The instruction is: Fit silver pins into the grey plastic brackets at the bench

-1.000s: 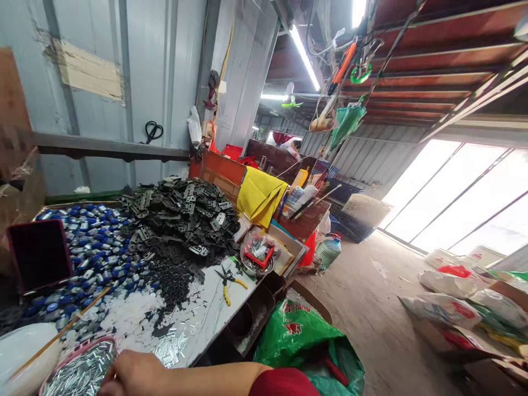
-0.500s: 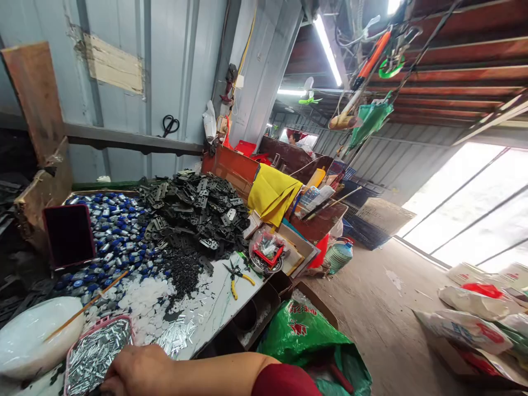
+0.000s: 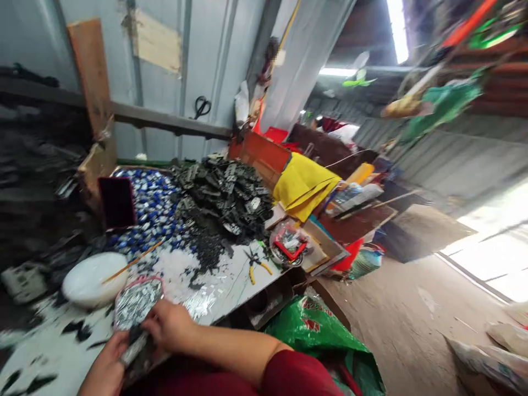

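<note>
At the bottom left, my left hand (image 3: 106, 364) is closed around a blurred dark grey part (image 3: 137, 350), apparently long and narrow. My right hand (image 3: 173, 325) has its fingers pinched together at the part's upper end; motion blur hides what is in the fingertips. Just beyond both hands lies a pink-rimmed basket (image 3: 149, 279) full of small silver metal pins. More loose pins (image 3: 202, 302) are spread on the white tabletop to the right of my right hand. A white bowl (image 3: 93, 286) with a thin wooden stick (image 3: 134, 263) across it stands left of the basket.
Behind are heaps of blue-and-silver pieces (image 3: 154, 206) and black parts (image 3: 229, 192), beside a dark screen (image 3: 116, 202). Yellow-handled pliers (image 3: 256, 268) lie near the table edge. A green bag (image 3: 313, 324) stands below on the right. A yellow cloth (image 3: 305, 184) hangs over a board.
My right hand has drawn back from the basket of pins toward me. My left hand and the dark part now show. The view has swung left and down.
</note>
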Demonstrator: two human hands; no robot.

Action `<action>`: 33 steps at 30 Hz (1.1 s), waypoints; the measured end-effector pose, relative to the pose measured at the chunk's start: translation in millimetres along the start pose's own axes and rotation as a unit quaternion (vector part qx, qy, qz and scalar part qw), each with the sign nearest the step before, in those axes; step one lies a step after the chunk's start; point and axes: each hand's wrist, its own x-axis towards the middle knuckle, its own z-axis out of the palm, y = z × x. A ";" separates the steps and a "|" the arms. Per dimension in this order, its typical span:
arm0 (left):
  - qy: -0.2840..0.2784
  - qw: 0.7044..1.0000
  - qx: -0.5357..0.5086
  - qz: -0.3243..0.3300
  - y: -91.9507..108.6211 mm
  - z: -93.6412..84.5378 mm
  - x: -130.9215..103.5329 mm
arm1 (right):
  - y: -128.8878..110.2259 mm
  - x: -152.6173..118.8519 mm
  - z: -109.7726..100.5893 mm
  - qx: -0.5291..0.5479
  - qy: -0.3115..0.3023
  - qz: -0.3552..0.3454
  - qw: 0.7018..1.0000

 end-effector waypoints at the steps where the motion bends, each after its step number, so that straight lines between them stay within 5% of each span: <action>1: -0.005 1.000 0.007 0.011 2.0 1.0 -1.3 | -2.0 -0.8 -1.4 0.019 -0.007 0.008 1.000; 6: 0.005 0.993 0.084 0.086 16.0 4.9 -3.1 | 3.9 9.4 -8.2 0.145 -0.038 0.022 0.988; 9: -0.018 0.997 0.036 0.062 19.5 5.8 -4.4 | 23.2 41.1 -28.4 0.156 -0.134 -0.061 0.977; 10: -0.029 0.998 0.019 0.047 19.4 5.7 -4.8 | 30.8 57.3 -39.6 0.123 -0.153 -0.088 0.977; 13: -0.048 0.999 -0.010 0.018 17.9 4.6 -5.9 | 50.5 112.7 -76.9 -0.108 -0.046 -0.073 0.990; 17: -0.038 0.999 -0.023 0.018 18.1 2.2 -9.0 | 60.6 164.1 -103.0 -0.331 -0.107 -0.156 0.924; 33: -0.039 0.997 -0.058 -0.030 16.3 -1.6 -12.0 | 56.4 176.8 -86.6 -0.330 -0.103 -0.060 0.936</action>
